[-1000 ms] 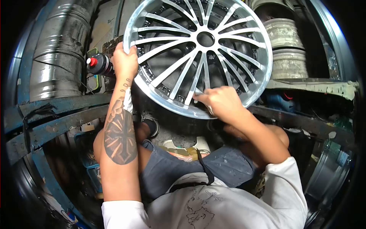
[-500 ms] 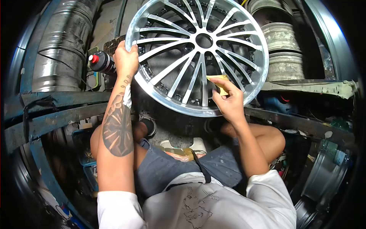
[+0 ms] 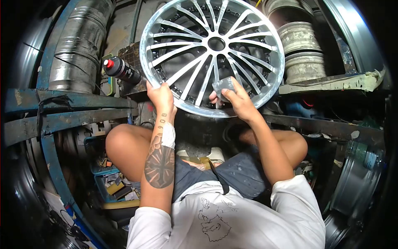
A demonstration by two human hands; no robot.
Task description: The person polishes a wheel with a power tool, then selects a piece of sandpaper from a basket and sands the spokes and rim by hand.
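Observation:
A large silver multi-spoke wheel rim [image 3: 216, 44] fills the upper middle of the head view, its face turned to the camera. My left hand [image 3: 162, 98] is closed on the rim's lower left edge. At the lower spokes, my right hand [image 3: 235, 98] pinches a small grey sheet [image 3: 222, 86] between thumb and fingers, its surface turned upward. Some fingertips of that hand reach behind the sheet, near a spoke. Left of the rim lies a dark bottle with a red cap [image 3: 122, 70].
Stacked metal barrels [image 3: 75, 54] stand at the left, and worn rims [image 3: 299, 45] are piled at the right. Blue metal bars [image 3: 83, 102] cross at the left. Blue baskets [image 3: 99, 176] with scraps sit low left. Another rim [image 3: 357, 182] leans at the lower right.
My left hand has slid down and right along the rim's edge. My right hand has moved slightly left and turned over; the piece between its fingers now shows grey instead of yellow.

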